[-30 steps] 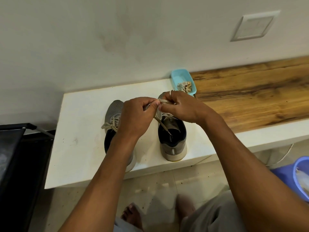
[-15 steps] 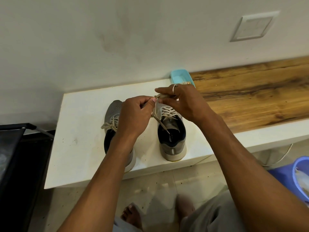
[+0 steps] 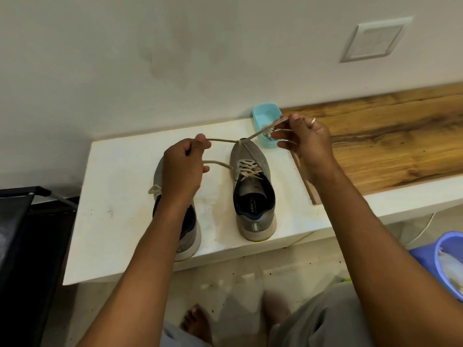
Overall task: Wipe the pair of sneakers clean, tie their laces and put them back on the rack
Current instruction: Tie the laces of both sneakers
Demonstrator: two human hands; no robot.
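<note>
Two grey sneakers stand side by side on a white bench top (image 3: pixel 120 216), toes toward the wall. The right sneaker (image 3: pixel 253 191) has its beige lace (image 3: pixel 223 140) pulled out sideways above its toe. My left hand (image 3: pixel 184 169) grips the lace's left part, which loops back to the eyelets. My right hand (image 3: pixel 303 141) pinches the other lace end, stretched taut up and to the right. The left sneaker (image 3: pixel 186 234) is mostly hidden under my left forearm; a lace loop shows at its left side.
A light blue tray (image 3: pixel 263 116) with a crumpled cloth sits behind the right sneaker by the wall. A wooden surface (image 3: pixel 390 146) adjoins on the right. A purple bucket (image 3: pixel 446 256) stands on the floor at right, a black rack (image 3: pixel 22 236) at left.
My hands were together over the right sneaker's tongue; now they have moved apart, left hand leftward and right hand up and right, pulling the lace ends taut.
</note>
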